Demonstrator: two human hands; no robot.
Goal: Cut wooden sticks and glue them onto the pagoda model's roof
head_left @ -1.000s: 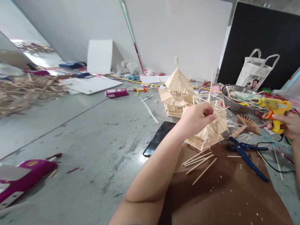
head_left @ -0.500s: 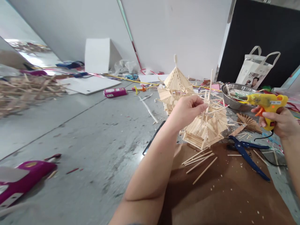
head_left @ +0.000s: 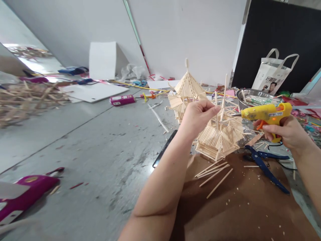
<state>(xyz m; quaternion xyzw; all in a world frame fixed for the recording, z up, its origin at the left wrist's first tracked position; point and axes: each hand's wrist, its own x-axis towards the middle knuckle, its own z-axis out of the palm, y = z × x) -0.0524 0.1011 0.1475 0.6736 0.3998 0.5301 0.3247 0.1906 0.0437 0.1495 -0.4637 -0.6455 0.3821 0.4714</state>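
Note:
My left hand (head_left: 197,117) is closed in a pinch on a thin wooden stick (head_left: 216,97), which stands roughly upright over the near stick model (head_left: 209,142). This model has a sloping roof of pale sticks, and several thin posts rise from its top. In my right hand (head_left: 288,132) is a yellow glue gun (head_left: 258,112), with fingers around its handle by the orange trigger. The nozzle points left, close to the model's upper posts; whether it touches cannot be made out. Behind my left hand rises a taller stick tower (head_left: 190,85) with a pointed roof.
Loose sticks (head_left: 213,172) and blue-handled pliers (head_left: 265,167) lie on brown paper (head_left: 240,207). A metal bowl (head_left: 240,97) and a white bag (head_left: 272,73) are at the back right. A dark phone-like slab (head_left: 164,150) lies beside my left forearm. Purple tools (head_left: 37,185) are leftward.
My right hand has brought the glue gun leftward and slightly down, so its nozzle is now near the model's top. My left hand has shifted slightly left, still pinching the stick.

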